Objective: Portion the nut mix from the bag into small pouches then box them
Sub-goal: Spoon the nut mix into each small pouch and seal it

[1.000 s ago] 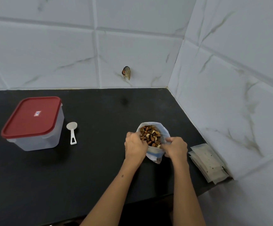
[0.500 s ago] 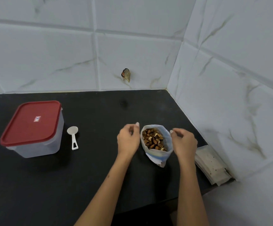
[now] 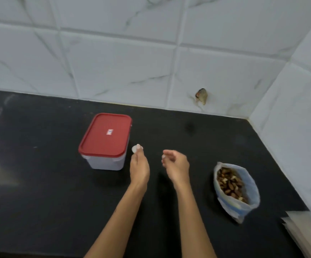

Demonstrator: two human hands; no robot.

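while both forearms reach out over the black countertop [image 3: 39,192], seen from the head camera: left hand [image 3: 139,167] stretched forward just beside the clear plastic box [image 3: 105,162], fingers fairly straight, fingertips [image 3: 138,147] at the bowl of the small white scoop [image 3: 134,148], mostly hidden behind them; cannot tell whether touching it or merely over it. right hand [image 3: 177,164] just right of the left, apart from it, fingers loosely curled, nothing held. box closed under its red lid [image 3: 105,135], standing behind and left of the hands. open bag of nut mix [image 3: 234,190] well to the right of both hands, mouth spread wide, brown nuts [image 3: 231,185] showing inside, resting on the counter near the side wall. stack of small pale pouches [image 3: 305,229] at the lower right edge, flat on the counter, partly cut off by the frame. white marbled tiles [image 3: 123,62] behind and to the right, with a small brown chipped spot [image 3: 201,95] low on the back wall.
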